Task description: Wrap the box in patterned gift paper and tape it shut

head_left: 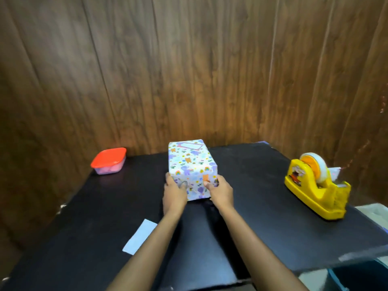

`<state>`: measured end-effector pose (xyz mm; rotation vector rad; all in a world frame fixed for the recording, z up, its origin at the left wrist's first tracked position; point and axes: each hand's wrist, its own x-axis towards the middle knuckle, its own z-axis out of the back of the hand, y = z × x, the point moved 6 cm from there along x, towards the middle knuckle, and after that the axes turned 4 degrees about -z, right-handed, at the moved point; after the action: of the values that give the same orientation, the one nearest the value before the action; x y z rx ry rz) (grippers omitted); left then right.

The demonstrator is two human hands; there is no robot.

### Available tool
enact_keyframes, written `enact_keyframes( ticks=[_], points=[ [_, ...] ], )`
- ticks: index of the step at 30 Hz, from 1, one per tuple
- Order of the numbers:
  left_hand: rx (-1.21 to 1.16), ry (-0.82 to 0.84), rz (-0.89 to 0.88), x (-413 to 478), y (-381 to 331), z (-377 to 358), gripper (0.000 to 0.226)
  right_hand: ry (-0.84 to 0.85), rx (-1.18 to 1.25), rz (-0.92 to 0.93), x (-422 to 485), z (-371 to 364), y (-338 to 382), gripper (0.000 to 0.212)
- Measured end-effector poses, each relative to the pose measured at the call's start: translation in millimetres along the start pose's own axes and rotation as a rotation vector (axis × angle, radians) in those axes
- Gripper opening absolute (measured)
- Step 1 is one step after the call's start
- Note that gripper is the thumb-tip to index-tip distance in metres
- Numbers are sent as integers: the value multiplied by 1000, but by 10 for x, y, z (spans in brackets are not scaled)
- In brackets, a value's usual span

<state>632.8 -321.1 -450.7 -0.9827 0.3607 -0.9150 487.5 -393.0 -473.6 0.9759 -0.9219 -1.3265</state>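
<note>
Dark wood panelling [189, 70] fills the whole backdrop, and below it lies your black worktop [262, 206]. Dead centre on it sits the box [192, 164], fully covered in white gift paper dotted with little purple, orange and blue figures, its long side running away from you toward 12 o'clock. Both your arms reach in from 6 o'clock. Your left hand [175, 195] grips the box's near left corner, thumb laid on the paper. Your right hand [221, 193] grips the near right corner, thumb pressed onto the near face and fingers wrapped round the side. So both hands are grasping the box, and it rests on the worktop between them.

Out at 3 o'clock from the box, well apart, stands a yellow tape dispenser [315, 185] with its roll of tape [315, 164] mounted on top. At 10 o'clock, by the wall, sits a small clear container with a red lid [109, 162]. At 7 o'clock, just beside your left forearm, a pale strip of paper [139, 236] lies flat on the worktop.
</note>
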Motion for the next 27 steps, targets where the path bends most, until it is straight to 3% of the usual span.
enact_keyframes(
  ticks=[9,19,27],
  points=[
    [-187,148,6,1172,10,-84,43,43,3,11,1077,-491,313,27],
    [-285,149,42,1848,172,-212,43,37,22,-4,1598,-802,366,23],
    [-284,153,53,1809,202,-65,55,-51,-82,9,1451,-668,448,45]
  ],
)
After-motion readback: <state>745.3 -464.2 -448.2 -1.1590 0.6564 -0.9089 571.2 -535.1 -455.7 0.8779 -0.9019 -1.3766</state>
